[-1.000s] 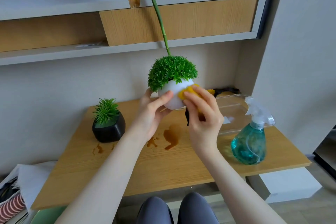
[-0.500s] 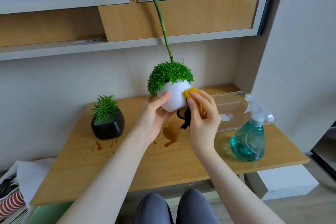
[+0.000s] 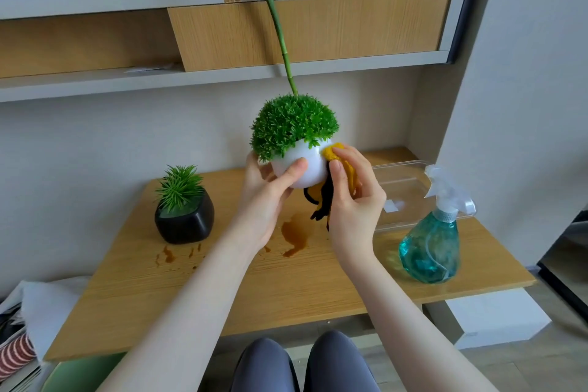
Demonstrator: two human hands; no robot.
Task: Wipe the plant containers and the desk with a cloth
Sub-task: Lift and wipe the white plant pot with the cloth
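Fingers of the left hand (image 3: 264, 197) curl around the white pot (image 3: 300, 165), held aloft at frame centre above the desk (image 3: 222, 289). Her right hand (image 3: 353, 200) pinches the yellow cloth (image 3: 334, 153) against the pot's right side, so wiping this container looks to be the step in hand. Next, I'd guess, she turns the pot; the black pot (image 3: 184, 223) at left and brown spills (image 3: 294, 234) wait.

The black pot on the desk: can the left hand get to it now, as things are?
Probably not yet. The black pot stands free on the desk with nothing in front, but the left hand is holding up the white pot and must set it down first.
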